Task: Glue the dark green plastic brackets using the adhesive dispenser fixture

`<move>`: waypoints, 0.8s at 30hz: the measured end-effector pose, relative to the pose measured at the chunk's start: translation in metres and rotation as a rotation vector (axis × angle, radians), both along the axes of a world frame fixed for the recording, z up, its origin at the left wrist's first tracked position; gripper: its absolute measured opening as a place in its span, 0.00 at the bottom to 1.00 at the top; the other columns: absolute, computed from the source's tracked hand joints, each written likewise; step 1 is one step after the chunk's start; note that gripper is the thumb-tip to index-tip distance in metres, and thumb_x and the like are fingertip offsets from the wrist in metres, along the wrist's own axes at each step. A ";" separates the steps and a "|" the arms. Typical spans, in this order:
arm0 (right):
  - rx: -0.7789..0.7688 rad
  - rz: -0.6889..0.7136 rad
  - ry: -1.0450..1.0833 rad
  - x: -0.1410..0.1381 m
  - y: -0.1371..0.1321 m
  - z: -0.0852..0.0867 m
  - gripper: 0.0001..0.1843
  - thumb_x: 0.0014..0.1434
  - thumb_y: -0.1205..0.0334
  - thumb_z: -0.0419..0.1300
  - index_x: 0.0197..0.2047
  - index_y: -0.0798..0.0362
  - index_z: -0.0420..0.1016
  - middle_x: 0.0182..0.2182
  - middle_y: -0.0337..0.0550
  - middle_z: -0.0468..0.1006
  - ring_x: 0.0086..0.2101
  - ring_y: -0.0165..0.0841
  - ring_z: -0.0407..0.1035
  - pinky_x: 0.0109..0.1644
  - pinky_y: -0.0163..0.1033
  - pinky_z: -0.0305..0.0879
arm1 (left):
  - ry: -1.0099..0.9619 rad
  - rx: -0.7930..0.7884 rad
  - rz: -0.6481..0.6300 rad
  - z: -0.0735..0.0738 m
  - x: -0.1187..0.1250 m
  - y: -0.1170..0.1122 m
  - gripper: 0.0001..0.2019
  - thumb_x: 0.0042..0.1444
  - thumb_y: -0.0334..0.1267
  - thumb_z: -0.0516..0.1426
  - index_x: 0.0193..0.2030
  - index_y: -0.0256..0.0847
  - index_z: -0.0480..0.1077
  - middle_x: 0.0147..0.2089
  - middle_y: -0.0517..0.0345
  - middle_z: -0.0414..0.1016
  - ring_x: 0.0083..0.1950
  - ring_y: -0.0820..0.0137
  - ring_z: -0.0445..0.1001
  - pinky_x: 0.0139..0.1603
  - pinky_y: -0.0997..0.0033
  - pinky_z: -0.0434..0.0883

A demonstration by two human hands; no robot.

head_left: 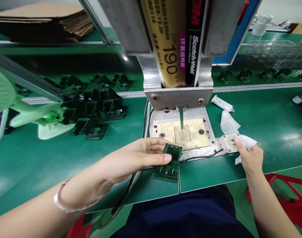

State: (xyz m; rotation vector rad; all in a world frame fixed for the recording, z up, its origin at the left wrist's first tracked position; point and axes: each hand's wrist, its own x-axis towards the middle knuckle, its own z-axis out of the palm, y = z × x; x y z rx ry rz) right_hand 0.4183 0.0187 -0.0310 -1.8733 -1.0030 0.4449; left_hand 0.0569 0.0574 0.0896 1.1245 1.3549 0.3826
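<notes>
My left hand [138, 155] is closed on a dark green plastic part [170, 163], held just in front of the brass-coloured fixture plate [195, 132]. A thin dispensing needle [181, 119] points down at the plate's recess from the glue cartridge [175, 43] labelled 190 in the metal holder above. My right hand [250, 157] rests at the fixture's right end, a fingertip on the round metal button [232, 141], with a white tissue [248, 142] tucked under the fingers.
A pile of dark plastic parts [96, 105] lies at the left beside a pale green desk fan [29, 112]. A small white tube [221, 103] and crumpled tissue [229, 123] lie right of the fixture. More parts [245, 75] line the back conveyor. A red stool [289, 195] stands below right.
</notes>
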 end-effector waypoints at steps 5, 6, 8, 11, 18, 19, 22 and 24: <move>-0.066 -0.039 -0.017 0.006 -0.003 -0.001 0.36 0.46 0.31 0.68 0.44 0.56 0.88 0.37 0.54 0.86 0.42 0.54 0.80 0.48 0.51 0.73 | 0.084 0.346 0.053 0.009 -0.031 -0.037 0.30 0.39 0.48 0.75 0.52 0.54 0.79 0.54 0.47 0.82 0.53 0.45 0.83 0.51 0.51 0.83; -0.077 -0.051 -0.029 0.008 -0.003 -0.002 0.36 0.46 0.32 0.68 0.44 0.56 0.88 0.37 0.54 0.86 0.43 0.55 0.80 0.49 0.51 0.72 | 0.093 0.417 0.064 0.012 -0.035 -0.044 0.28 0.41 0.47 0.74 0.52 0.55 0.78 0.52 0.49 0.83 0.50 0.47 0.84 0.51 0.52 0.83; -0.098 -0.087 -0.059 0.011 -0.004 -0.004 0.37 0.46 0.33 0.68 0.44 0.58 0.88 0.36 0.56 0.86 0.44 0.57 0.80 0.49 0.51 0.72 | 0.098 0.570 0.070 0.015 -0.039 -0.058 0.25 0.47 0.45 0.73 0.54 0.59 0.78 0.51 0.53 0.83 0.47 0.52 0.85 0.52 0.54 0.84; -0.126 -0.131 -0.088 0.017 -0.005 -0.007 0.37 0.47 0.33 0.68 0.45 0.59 0.87 0.35 0.58 0.86 0.44 0.61 0.79 0.48 0.53 0.72 | 0.044 0.762 0.005 0.014 -0.043 -0.070 0.28 0.51 0.41 0.72 0.58 0.65 0.75 0.55 0.56 0.80 0.54 0.54 0.82 0.57 0.60 0.82; -0.178 -0.116 -0.229 0.022 -0.009 0.000 0.38 0.51 0.27 0.62 0.40 0.57 0.86 0.31 0.54 0.85 0.44 0.64 0.79 0.46 0.57 0.72 | -0.127 0.847 -0.064 0.012 -0.044 -0.068 0.34 0.52 0.39 0.74 0.63 0.67 0.71 0.58 0.57 0.77 0.58 0.56 0.79 0.58 0.63 0.81; -0.178 -0.111 -0.241 0.023 -0.009 0.000 0.38 0.52 0.27 0.62 0.40 0.57 0.85 0.31 0.54 0.85 0.44 0.63 0.79 0.45 0.57 0.72 | -0.141 0.840 -0.054 0.012 -0.044 -0.066 0.32 0.52 0.39 0.74 0.62 0.67 0.72 0.57 0.57 0.77 0.58 0.57 0.78 0.56 0.64 0.81; -0.203 -0.100 -0.276 0.025 -0.009 0.000 0.36 0.53 0.27 0.61 0.38 0.55 0.85 0.29 0.53 0.84 0.41 0.62 0.79 0.42 0.56 0.72 | -0.154 0.839 0.019 0.010 -0.047 -0.049 0.28 0.53 0.37 0.72 0.59 0.64 0.75 0.55 0.56 0.77 0.57 0.57 0.78 0.55 0.62 0.82; -0.224 -0.100 -0.290 0.025 -0.009 0.000 0.36 0.52 0.27 0.60 0.36 0.55 0.84 0.27 0.52 0.83 0.39 0.61 0.79 0.40 0.55 0.71 | -0.116 0.854 0.147 0.003 -0.055 -0.025 0.26 0.51 0.39 0.73 0.57 0.58 0.77 0.54 0.56 0.77 0.58 0.56 0.77 0.64 0.55 0.77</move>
